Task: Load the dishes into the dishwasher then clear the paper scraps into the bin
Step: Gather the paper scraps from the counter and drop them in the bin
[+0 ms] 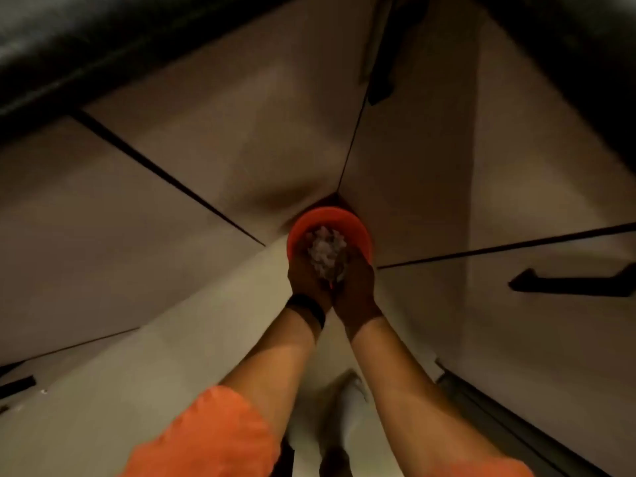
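Note:
A round orange bin stands on the floor in the corner where two runs of cabinets meet. Both my hands are stretched out over its near rim, side by side. My left hand, with a dark band at the wrist, and my right hand are cupped together around a heap of white paper scraps. The scraps sit between my palms, right above the bin's opening. The bin's inside is mostly hidden by the scraps and my hands.
Pale cabinet fronts rise on the left and right of the corner. A black handle sticks out of the right-hand drawer front. A dark worktop edge runs along the top left. Light floor lies under my arms.

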